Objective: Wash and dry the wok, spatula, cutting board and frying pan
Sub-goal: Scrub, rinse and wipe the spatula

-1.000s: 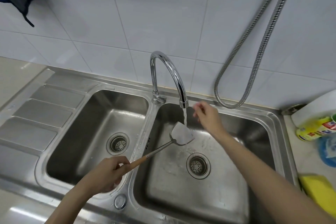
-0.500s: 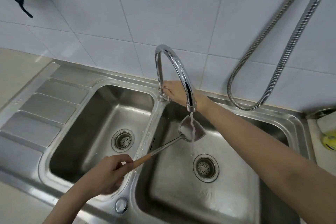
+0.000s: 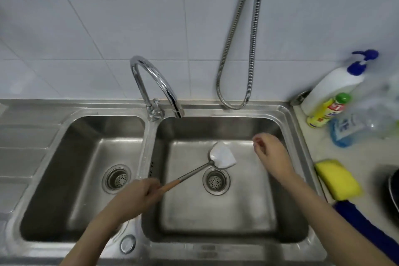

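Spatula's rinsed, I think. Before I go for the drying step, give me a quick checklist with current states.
1. Left hand grips the spatula by its wooden handle: ok.
2. Tap off, no stream visible at the spout: ok.
3. Right hand free, holding nothing, over the right basin: ok.
4. Spatula blade clean: cannot tell, glare on the blade.
5. Drying cloth within reach: cannot tell; a blue item lies on the right counter, partly cut off.
6. Yellow sponge on the counter, clear of the basin: ok.

Right of the right hand [image 3: 272,153], a dark pan [image 3: 391,188] is cut by the edge; clear packaging [image 3: 371,114] there is blurred.
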`<state>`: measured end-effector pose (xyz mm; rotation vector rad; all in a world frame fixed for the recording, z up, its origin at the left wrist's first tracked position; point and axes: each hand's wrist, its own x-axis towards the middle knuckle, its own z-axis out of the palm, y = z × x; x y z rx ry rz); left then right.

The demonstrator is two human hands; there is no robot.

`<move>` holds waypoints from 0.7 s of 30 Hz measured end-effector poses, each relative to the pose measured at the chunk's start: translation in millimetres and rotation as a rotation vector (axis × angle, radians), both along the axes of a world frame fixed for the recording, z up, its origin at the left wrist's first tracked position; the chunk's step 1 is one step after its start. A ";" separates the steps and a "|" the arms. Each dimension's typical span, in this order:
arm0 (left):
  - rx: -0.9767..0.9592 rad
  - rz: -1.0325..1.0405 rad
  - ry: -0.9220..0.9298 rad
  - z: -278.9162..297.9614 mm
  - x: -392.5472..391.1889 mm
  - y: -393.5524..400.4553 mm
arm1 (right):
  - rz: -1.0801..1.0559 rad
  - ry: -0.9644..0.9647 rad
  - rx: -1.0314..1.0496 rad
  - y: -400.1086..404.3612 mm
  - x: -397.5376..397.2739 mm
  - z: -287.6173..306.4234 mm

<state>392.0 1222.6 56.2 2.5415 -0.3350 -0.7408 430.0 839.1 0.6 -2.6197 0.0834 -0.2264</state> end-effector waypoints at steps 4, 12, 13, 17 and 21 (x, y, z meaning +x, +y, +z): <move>0.049 -0.100 -0.039 -15.6 6.0 -26.3 | -0.349 0.161 -0.359 -74.4 -73.0 -13.4; 0.070 -0.178 0.006 -23.5 6.2 -62.4 | -0.610 0.437 -0.259 -128.7 -106.8 -12.5; 0.070 -0.175 0.010 -23.7 5.6 -61.5 | -0.606 0.461 -0.282 -132.0 -104.7 -12.9; 0.009 -0.114 0.037 -23.6 -1.8 -51.7 | -0.554 0.404 -0.461 -127.7 -96.7 -8.1; -0.129 0.004 0.135 -12.8 -8.8 -44.0 | -0.346 0.183 -0.282 -66.8 -72.1 3.2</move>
